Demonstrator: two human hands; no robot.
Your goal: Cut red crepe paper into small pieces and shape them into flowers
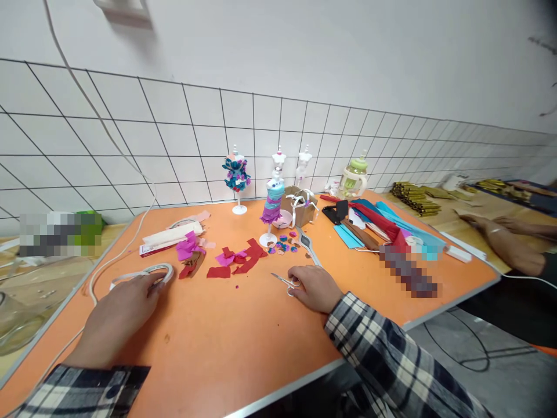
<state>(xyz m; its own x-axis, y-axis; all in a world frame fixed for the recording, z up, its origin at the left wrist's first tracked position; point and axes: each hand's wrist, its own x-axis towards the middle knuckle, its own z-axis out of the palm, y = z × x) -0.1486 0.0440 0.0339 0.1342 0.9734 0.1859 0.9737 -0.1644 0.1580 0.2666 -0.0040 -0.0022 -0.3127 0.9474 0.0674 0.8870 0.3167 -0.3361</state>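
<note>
My left hand (126,307) is closed on the edge of a white roll of tape (162,268) at the left of the orange table (209,342). My right hand (314,288) rests on the table with its fingers on the handles of small metal scissors (285,281), whose tips point left. Between my hands lie red paper scraps (248,259) and magenta scraps (187,247). Farther back stands a small dress form (273,203) wrapped in blue and purple ruffles. Another dress form (236,174) behind it carries teal and purple flowers.
A long white box (172,234) lies at the left. Small coloured pieces (282,244) and tweezers (307,244) are near the middle. A brown box (307,216), a green-lidded bottle (354,177) and folded paper (391,223) stand or lie at the right. Another person's hands (500,241) are at far right.
</note>
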